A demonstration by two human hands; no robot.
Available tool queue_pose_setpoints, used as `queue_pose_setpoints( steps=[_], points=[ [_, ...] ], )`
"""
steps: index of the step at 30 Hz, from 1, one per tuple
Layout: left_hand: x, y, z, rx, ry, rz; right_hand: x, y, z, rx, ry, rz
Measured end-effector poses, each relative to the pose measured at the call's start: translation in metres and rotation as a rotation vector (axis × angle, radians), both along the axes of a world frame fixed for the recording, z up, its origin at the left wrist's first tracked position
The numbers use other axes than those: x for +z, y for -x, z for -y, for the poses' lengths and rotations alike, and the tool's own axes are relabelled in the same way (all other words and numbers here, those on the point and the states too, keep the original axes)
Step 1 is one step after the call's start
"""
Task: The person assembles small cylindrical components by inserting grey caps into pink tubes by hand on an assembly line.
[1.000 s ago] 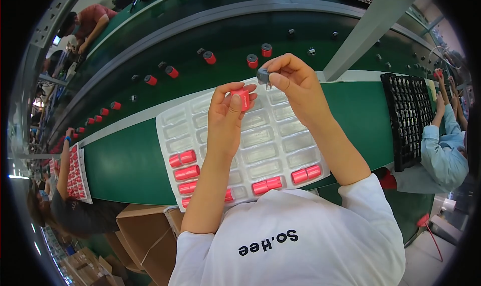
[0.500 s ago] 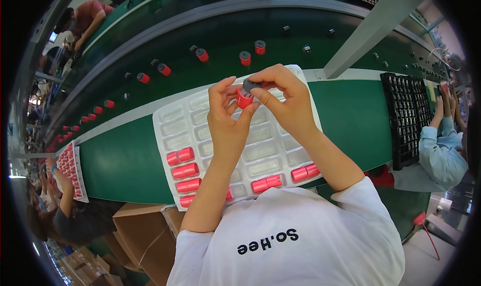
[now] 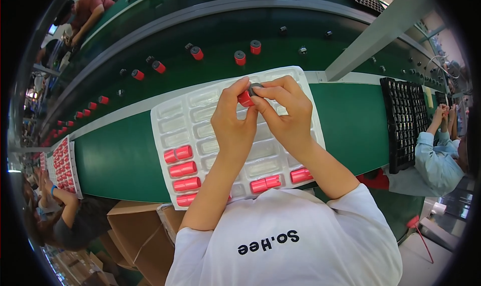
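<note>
Over the far part of a white molded tray (image 3: 159, 116), my two hands hold one small item between them. My left hand (image 3: 233, 123) is closed around its red cylindrical body (image 3: 245, 99). The thumb and fingers of my right hand (image 3: 286, 108) pinch the dark grey round cap (image 3: 255, 88) at its upper end. The cap sits against the red body; fingers hide much of the join. Finished-looking red cylinders (image 3: 183, 169) lie on their sides in the tray's left column, and others, such as a red cylinder (image 3: 266, 183), lie along its near row.
Beyond the tray, red cylinders with grey tops (image 3: 197, 53) and small metal parts (image 3: 302, 50) stand on a green conveyor (image 3: 165, 38). A grey post (image 3: 373, 38) rises at right. A black parts tray (image 3: 407, 120) and a co-worker (image 3: 435, 158) are farther right. Cardboard boxes (image 3: 138, 226) stand below left.
The grey cap, tilted with a gap showing before, now sits closer against the red body. My hands have drawn together and slightly lower. Items on the conveyor have shifted a little left.
</note>
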State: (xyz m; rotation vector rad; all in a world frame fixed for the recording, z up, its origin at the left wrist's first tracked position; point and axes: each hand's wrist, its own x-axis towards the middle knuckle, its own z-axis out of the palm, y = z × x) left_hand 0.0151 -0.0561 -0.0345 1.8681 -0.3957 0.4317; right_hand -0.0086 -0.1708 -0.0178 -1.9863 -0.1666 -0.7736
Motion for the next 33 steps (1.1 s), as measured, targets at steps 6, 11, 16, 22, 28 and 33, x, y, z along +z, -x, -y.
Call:
queue_pose_setpoints(
  steps=[6,11,16,22,28,33],
  points=[
    [0.005,-0.001,0.005,-0.018,0.051,-0.025,-0.006,-0.004,0.006,0.040,-0.109,0.002],
    [0.012,-0.006,-0.003,-0.060,0.022,-0.109,-0.017,-0.005,0.012,0.122,-0.257,-0.081],
    [0.007,-0.007,-0.013,-0.245,-0.113,-0.467,-0.026,-0.004,0.013,0.162,-0.297,-0.142],
    [0.000,-0.007,-0.016,-0.378,0.275,-0.488,-0.024,-0.003,0.018,0.156,-0.263,-0.111],
    [0.010,-0.003,-0.013,-0.280,0.244,-0.406,-0.026,0.001,0.026,0.166,-0.178,0.011],
    [0.012,0.000,-0.012,-0.281,0.294,-0.404,-0.022,0.002,0.028,0.175,-0.117,0.048]
  ],
)
